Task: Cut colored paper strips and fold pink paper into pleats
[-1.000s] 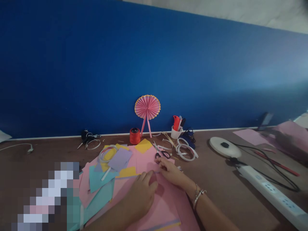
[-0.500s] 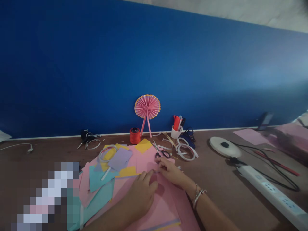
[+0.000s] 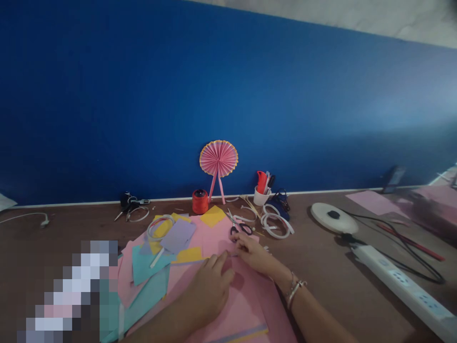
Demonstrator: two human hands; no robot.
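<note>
A pink paper sheet (image 3: 246, 305) with a purple-and-yellow edge lies beneath both hands. The left hand (image 3: 210, 288), loosely open, rests on it; the right hand (image 3: 252, 255) curls at its far edge, its grip unclear from here. Scissors (image 3: 245, 228) lie just beyond, a pleated fan (image 3: 219, 159) behind.

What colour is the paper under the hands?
Pink paper, striped purple and yellow at its near edge: head view.
</note>
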